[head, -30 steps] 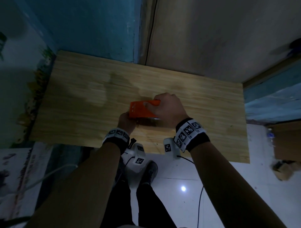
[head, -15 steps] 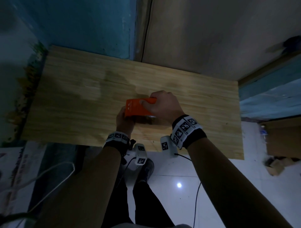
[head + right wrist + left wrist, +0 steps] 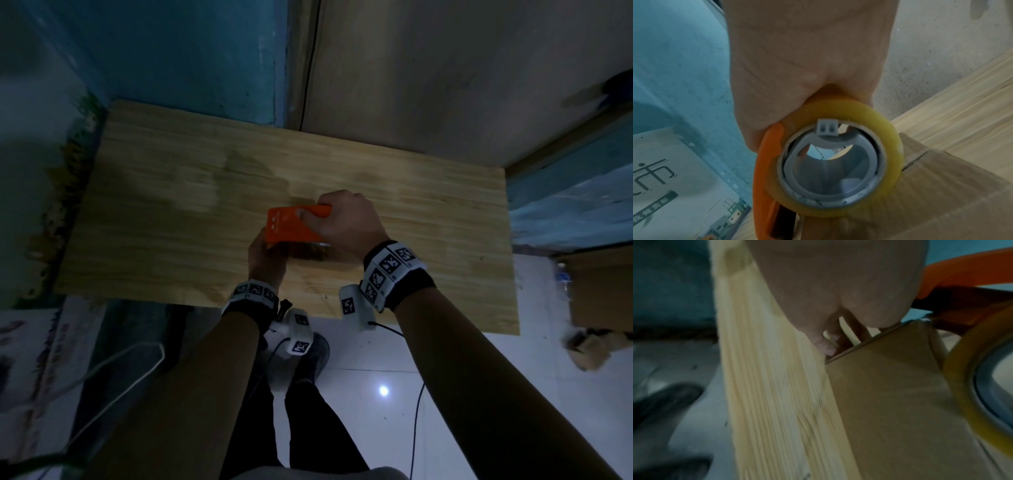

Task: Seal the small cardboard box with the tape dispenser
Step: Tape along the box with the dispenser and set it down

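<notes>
Item 1: small cardboard box (image 3: 900, 402), brown, set on wooden table (image 3: 171, 205) near the table's front edge, approx. mid-width. Mostly hidden in head view by item 2; top face and a flap seam are seen in the wrist views.

Item 2: tape dispenser (image 3: 291, 224), orange body w/ grey hub, held directly over the box. Tape roll (image 3: 838, 162), yellowish, is mounted on the hub; its lower right edge is seen touching the box top in right wrist view.

Right hand (image 3: 346, 219): wrapped round the dispenser's far end, thumb laid on its orange side.

Left hand (image 3: 265, 257): placed at the box's left end, nearer the table's front edge. Fingers (image 3: 826, 344) are curled over the box's far edge, gripping it.

Misc.: marker-printed wristbands worn on both wrists. Teal wall is seen behind the table's left part, beige panel behind its right. White tiled floor in front of the table.
</notes>
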{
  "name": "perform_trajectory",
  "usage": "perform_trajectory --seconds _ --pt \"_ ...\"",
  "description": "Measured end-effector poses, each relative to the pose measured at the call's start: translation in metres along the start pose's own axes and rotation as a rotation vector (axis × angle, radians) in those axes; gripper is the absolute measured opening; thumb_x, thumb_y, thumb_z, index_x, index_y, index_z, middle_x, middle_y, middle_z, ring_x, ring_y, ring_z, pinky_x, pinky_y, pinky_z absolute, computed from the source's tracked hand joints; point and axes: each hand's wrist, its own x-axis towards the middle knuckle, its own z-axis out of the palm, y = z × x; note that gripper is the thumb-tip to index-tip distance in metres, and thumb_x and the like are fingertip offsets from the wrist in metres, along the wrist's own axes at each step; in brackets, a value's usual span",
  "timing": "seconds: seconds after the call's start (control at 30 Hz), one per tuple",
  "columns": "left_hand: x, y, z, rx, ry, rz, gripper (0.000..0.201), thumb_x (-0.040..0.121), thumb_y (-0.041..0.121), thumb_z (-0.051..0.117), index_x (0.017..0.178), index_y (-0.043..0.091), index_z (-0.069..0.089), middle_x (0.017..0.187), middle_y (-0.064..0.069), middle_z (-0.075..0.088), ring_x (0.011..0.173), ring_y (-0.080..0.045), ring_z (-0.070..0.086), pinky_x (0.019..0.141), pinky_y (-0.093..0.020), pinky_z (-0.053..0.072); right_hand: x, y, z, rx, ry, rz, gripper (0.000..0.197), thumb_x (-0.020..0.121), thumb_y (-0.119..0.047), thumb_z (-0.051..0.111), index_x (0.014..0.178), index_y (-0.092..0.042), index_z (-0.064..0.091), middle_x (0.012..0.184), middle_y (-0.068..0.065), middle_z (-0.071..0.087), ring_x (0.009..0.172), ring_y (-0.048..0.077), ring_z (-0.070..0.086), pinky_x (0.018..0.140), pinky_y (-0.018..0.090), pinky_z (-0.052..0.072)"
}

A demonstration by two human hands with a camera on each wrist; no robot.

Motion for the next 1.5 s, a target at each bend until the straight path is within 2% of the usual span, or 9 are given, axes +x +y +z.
perform_trajectory --seconds 0.07,0.3,0.47,0.57,0.67,0.87,1.03,1.3,1.5 --pt "0.002 0.003 -0.001 -0.006 -0.025 0.034 0.022 0.094 -0.003 0.051 0.107 0.012 0.061 0.09 0.006 0.062 0.08 -0.001 0.058 0.069 -0.014 0.05 0.0 0.0 0.001 0.005 0.004 0.005 0.048 0.091 -0.06 0.056 0.059 -0.024 0.048 0.055 -0.006 0.049 0.051 0.009 0.049 0.048 0.025 0.029" --pt "-0.005 -0.02 0.001 0.063 0.043 -0.005 0.036 0.098 0.004 0.044 0.078 0.025 0.064 0.076 0.0 0.062 0.07 -0.016 0.054 0.071 -0.032 0.044 -0.001 0.003 0.004 0.021 0.032 0.015 0.048 0.088 -0.063 0.054 0.062 -0.023 0.051 0.06 -0.005 0.054 0.059 0.017 0.056 0.05 0.026 0.03" --pt "-0.02 -0.019 0.005 0.062 0.03 -0.024 0.042 0.1 0.008 0.035 0.063 0.024 0.047 0.054 0.007 0.043 0.047 -0.002 0.038 0.057 -0.022 0.031 -0.002 0.001 0.003 0.021 0.028 0.015 0.047 0.088 -0.062 0.055 0.062 -0.023 0.051 0.06 -0.004 0.054 0.062 0.02 0.058 0.055 0.027 0.034" --pt "-0.025 -0.021 0.007 0.168 -0.046 0.091 0.029 0.102 0.027 0.035 0.09 0.019 0.061 0.071 -0.01 0.057 0.061 -0.016 0.048 0.061 -0.027 0.035 -0.002 0.0 0.002 0.01 0.022 0.006 0.048 0.088 -0.062 0.055 0.066 -0.02 0.057 0.064 -0.001 0.058 0.065 0.022 0.06 0.058 0.028 0.038" --pt "-0.027 -0.025 0.01 0.355 -0.057 0.163 0.03 0.1 0.037 0.044 0.117 0.018 0.059 0.088 -0.003 0.063 0.073 -0.016 0.054 0.063 -0.023 0.037 -0.003 0.001 0.001 0.019 0.009 0.0 0.046 0.089 -0.062 0.055 0.064 -0.023 0.053 0.063 -0.002 0.057 0.066 0.022 0.061 0.058 0.027 0.038" --pt "-0.033 -0.02 0.013 0.474 -0.021 0.213 0.03 0.099 0.028 0.048 0.125 0.015 0.055 0.097 0.002 0.064 0.085 -0.015 0.058 0.072 -0.023 0.039 0.009 0.005 -0.007 -0.032 -0.15 0.026 0.057 0.083 -0.072 0.048 0.059 -0.021 0.052 0.064 0.001 0.056 0.068 0.023 0.06 0.056 0.029 0.036" --pt "-0.037 -0.013 0.036 0.418 0.126 0.066 0.028 0.101 0.021 0.043 0.125 0.016 0.055 0.102 -0.018 0.07 0.089 -0.036 0.065 0.068 -0.029 0.039 0.003 0.011 -0.01 -0.119 -0.132 0.062 0.057 0.081 -0.078 0.04 0.071 -0.024 0.054 0.085 0.005 0.06 0.088 0.025 0.057 0.068 0.032 0.039" --pt "-0.039 -0.015 0.042 0.468 0.193 0.11 0.029 0.1 0.02 0.04 0.123 0.013 0.056 0.099 -0.018 0.069 0.089 -0.038 0.064 0.066 -0.029 0.036 -0.023 0.022 -0.023 -0.08 -0.094 0.114 0.063 0.085 -0.077 0.041 0.059 -0.02 0.051 0.064 0.001 0.055 0.074 0.025 0.062 0.063 0.032 0.049" --pt "-0.035 -0.02 0.045 0.51 0.18 0.199 0.038 0.101 0.027 0.038 0.136 0.02 0.05 0.114 -0.012 0.069 0.099 -0.033 0.066 0.082 -0.038 0.055 -0.043 0.053 -0.046 -0.029 -0.1 0.116 0.062 0.089 -0.071 0.046 0.054 -0.02 0.058 0.051 0.0 0.06 0.056 0.019 0.064 0.054 0.03 0.049"
